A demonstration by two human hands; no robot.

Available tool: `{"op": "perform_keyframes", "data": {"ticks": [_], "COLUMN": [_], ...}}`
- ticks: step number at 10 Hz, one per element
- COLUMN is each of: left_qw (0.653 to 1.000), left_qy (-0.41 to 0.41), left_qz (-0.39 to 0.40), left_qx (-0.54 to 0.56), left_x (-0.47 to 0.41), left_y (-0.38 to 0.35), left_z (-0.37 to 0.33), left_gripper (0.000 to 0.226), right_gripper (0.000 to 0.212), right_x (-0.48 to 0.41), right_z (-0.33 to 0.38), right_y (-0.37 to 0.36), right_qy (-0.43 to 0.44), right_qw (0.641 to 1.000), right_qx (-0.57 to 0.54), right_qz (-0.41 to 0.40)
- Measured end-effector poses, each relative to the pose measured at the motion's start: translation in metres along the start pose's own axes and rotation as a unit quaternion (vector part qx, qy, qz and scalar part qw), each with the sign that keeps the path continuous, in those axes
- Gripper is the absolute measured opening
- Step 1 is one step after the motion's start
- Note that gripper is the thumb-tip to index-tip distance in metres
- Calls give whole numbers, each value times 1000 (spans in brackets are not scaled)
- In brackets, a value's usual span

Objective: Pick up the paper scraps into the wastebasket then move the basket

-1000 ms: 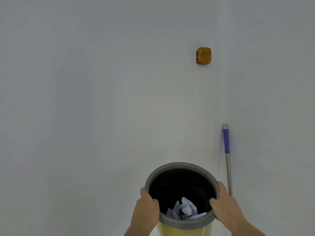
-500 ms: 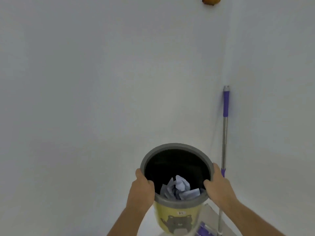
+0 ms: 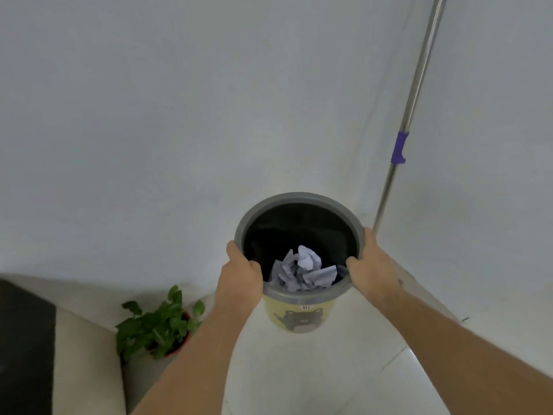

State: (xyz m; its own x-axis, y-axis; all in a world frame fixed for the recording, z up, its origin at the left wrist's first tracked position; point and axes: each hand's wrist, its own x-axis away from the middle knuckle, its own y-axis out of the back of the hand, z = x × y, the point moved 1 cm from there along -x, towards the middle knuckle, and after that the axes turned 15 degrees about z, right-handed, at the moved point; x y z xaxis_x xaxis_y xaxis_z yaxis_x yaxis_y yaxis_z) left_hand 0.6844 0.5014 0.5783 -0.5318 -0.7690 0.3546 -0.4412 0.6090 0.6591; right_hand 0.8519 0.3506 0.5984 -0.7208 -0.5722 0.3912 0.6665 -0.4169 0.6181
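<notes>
A yellow wastebasket (image 3: 299, 320) with a grey rim and a bear picture is in front of me near the room corner, held up over the white floor. Crumpled white paper scraps (image 3: 303, 269) lie inside its black liner. My left hand (image 3: 239, 275) grips the rim on the left side, fingers curled over the edge. My right hand (image 3: 369, 260) grips the rim on the right side the same way.
A mop handle (image 3: 410, 109) with a purple clip leans in the corner just right of the basket. A small potted green plant (image 3: 161, 324) stands on the floor to the left. A beige and black piece of furniture (image 3: 86, 363) fills the lower left.
The view has tilted down: the orange wall fixture left the top, and floor, plant and furniture came into sight. Both hands keep their grip on the basket, which now sits lower toward the corner.
</notes>
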Motion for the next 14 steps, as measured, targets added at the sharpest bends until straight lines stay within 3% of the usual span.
{"op": "perform_keyframes", "data": {"ticks": [3, 5, 8, 11, 13, 14], "left_qw": [999, 1000, 1000, 1000, 993, 987], "left_qy": [-5, 13, 20, 24, 39, 46], "left_qz": [17, 9, 7, 5, 31, 43], "left_qx": [-48, -12, -13, -16, -103, -148], "left_x": [-88, -134, -154, -159, -157, -156], "left_y": [-169, -243, -281, -285, -279, -264], "left_z": [177, 258, 307, 313, 312, 315], "left_gripper": [44, 48, 48, 47, 72, 81], "right_gripper": [67, 61, 66, 70, 79, 83], "right_x": [-99, -143, -165, -171, -166, -159], "right_z": [-194, -266, -301, -305, -300, -296], "right_y": [-178, -250, -299, -307, -301, -293], "right_qy": [3, 10, -1, -3, -26, -63], "right_qw": [999, 999, 998, 997, 999, 997], "right_qx": [-35, -48, -64, -68, -6, 31], "right_qz": [22, 22, 24, 23, 41, 12]}}
